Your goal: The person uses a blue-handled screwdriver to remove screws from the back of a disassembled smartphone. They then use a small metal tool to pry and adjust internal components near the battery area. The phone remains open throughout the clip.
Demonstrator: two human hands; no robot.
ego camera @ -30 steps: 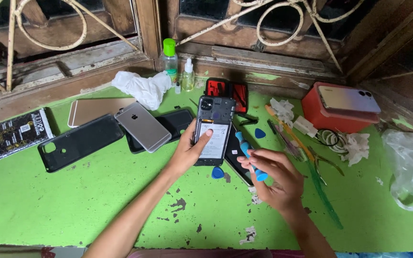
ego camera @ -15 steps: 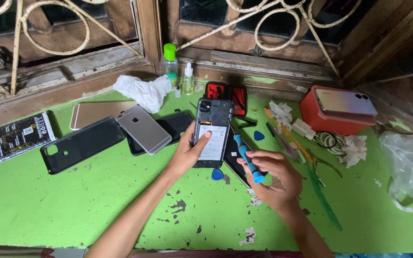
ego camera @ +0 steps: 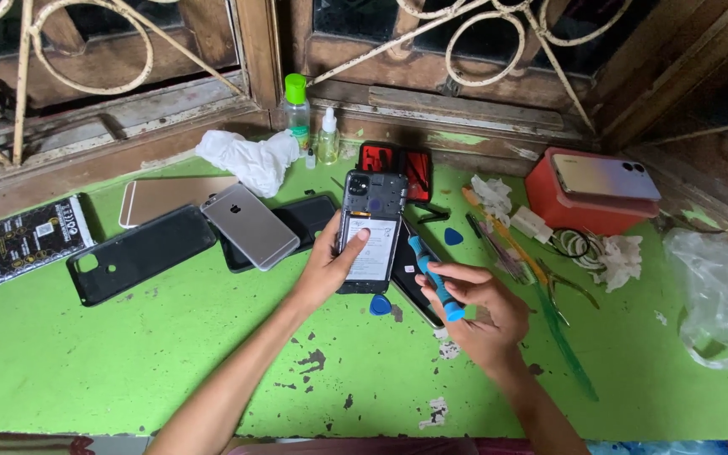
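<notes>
An opened phone (ego camera: 370,240), its back cover removed and its battery and camera module exposed, was held flat near the middle of a green table (ego camera: 128,354). It was steadied by the left hand (ego camera: 328,268), whose fingers were wrapped around the phone's left edge while the thumb was pressed on the pale battery. A blue screwdriver (ego camera: 436,276) was gripped in the right hand (ego camera: 475,310), closed around the handle just right of the phone, with the tip angled up toward the phone's right edge; whether the tip touched the phone could not be told. A blue pick (ego camera: 380,305) was seen lying on the table just below the phone, between the two hands, and a second pick (ego camera: 453,237) lay to the right. A dark phone (ego camera: 410,278) was partly covered beneath the opened one. To the left, a silver phone (ego camera: 250,226) was laid across a black case (ego camera: 305,217), with another black case (ego camera: 136,253) and a gold phone (ego camera: 157,198) beyond. A white cloth (ego camera: 250,160) and two small bottles (ego camera: 312,126) were set by the wooden window frame. To the right, a further phone (ego camera: 604,177) was rested on a red box (ego camera: 579,211), and a clear plastic bag (ego camera: 722,295) was left at the table's edge.
</notes>
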